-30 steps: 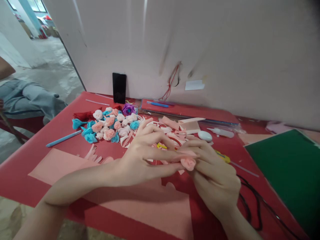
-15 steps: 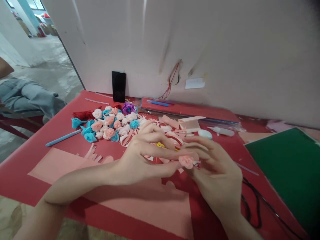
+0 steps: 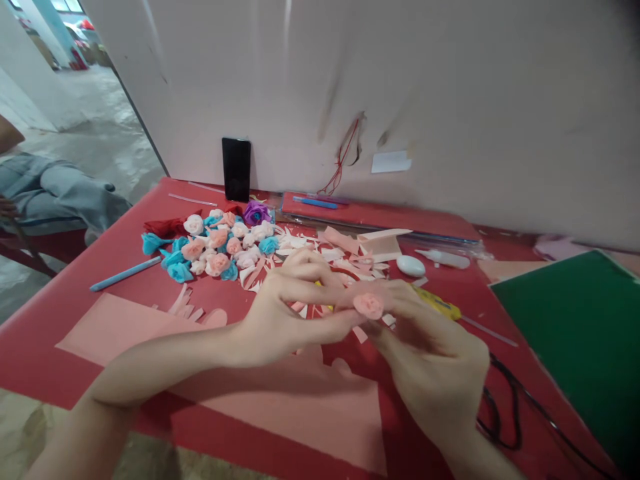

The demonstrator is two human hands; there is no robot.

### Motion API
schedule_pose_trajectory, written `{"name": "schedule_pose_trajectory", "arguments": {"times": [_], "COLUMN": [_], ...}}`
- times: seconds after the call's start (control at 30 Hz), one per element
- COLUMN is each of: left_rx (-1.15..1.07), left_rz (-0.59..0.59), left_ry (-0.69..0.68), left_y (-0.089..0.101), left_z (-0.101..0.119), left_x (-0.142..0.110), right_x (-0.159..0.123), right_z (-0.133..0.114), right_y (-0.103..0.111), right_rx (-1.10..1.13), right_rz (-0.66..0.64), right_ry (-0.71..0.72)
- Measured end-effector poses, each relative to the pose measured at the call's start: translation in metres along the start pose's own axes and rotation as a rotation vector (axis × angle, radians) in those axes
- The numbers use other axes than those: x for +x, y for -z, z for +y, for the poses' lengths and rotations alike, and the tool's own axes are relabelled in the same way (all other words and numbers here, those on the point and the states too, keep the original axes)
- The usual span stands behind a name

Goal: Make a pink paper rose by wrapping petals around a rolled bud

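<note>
A small pink paper rose (image 3: 369,305) is held up over the table between my two hands. My left hand (image 3: 295,307) pinches its left side between thumb and fingers. On the other side my right hand (image 3: 430,353) has its thumb and fingertips closed on the flower and its base, which the fingers partly cover. Beneath my hands lie pink paper scraps (image 3: 360,333) and a larger pink paper sheet (image 3: 320,413) with a scalloped upper edge. A yellow-handled tool (image 3: 440,305) is partly hidden behind my right hand.
Paper flowers (image 3: 218,250) in pink, white, blue and purple lie at the left. Behind them a black phone (image 3: 237,169) leans on the white wall. A blue pen (image 3: 125,273), white mouse (image 3: 411,266), glue bottle (image 3: 445,259), green board (image 3: 575,340) and black cable (image 3: 513,400) lie around. A person (image 3: 55,190) sits far left.
The rose has moved slightly up and left and turned to face me more. My right hand's fingers opened a little around it, then closed in again. My left hand keeps its pinch.
</note>
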State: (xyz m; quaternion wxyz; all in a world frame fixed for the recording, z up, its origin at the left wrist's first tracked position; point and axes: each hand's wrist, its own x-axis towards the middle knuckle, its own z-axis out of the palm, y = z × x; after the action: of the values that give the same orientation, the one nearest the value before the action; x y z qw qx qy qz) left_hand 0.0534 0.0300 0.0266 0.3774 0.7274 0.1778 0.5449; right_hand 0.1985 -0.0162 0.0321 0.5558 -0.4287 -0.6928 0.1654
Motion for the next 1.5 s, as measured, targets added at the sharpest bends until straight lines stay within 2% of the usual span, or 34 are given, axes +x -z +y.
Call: {"name": "schedule_pose_trajectory", "arguments": {"times": [0.2, 0.33, 0.47, 0.67, 0.87, 1.17, 1.5], "left_rx": [-0.039, 0.012, 0.026, -0.12, -0.239, -0.331, -0.438], "left_rz": [0.015, 0.0, 0.013, -0.004, 0.07, 0.144, 0.121], "left_ry": [0.034, 0.106, 0.12, 0.137, 0.11, 0.154, 0.118], "left_y": [0.0, -0.001, -0.001, 0.002, 0.0, -0.003, -0.003], "left_z": [0.001, 0.001, 0.0, -0.004, -0.006, -0.006, -0.002], "left_x": [0.0, 0.002, 0.003, 0.0, -0.001, -0.005, -0.003], "right_x": [0.0, -0.001, -0.002, -0.001, -0.004, -0.004, -0.004], "right_z": [0.0, 0.002, 0.004, 0.005, 0.012, 0.01, 0.011], "right_y": [0.0, -0.003, -0.004, -0.001, 0.001, 0.002, -0.001], "right_rx": [0.001, -0.04, -0.062, 0.029, 0.185, 0.181, 0.202], "right_rz": [-0.032, 0.013, 0.043, 0.056, 0.002, -0.079, -0.144], "right_ry": [-0.014, -0.01, -0.019, -0.053, -0.112, -0.123, -0.117]}}
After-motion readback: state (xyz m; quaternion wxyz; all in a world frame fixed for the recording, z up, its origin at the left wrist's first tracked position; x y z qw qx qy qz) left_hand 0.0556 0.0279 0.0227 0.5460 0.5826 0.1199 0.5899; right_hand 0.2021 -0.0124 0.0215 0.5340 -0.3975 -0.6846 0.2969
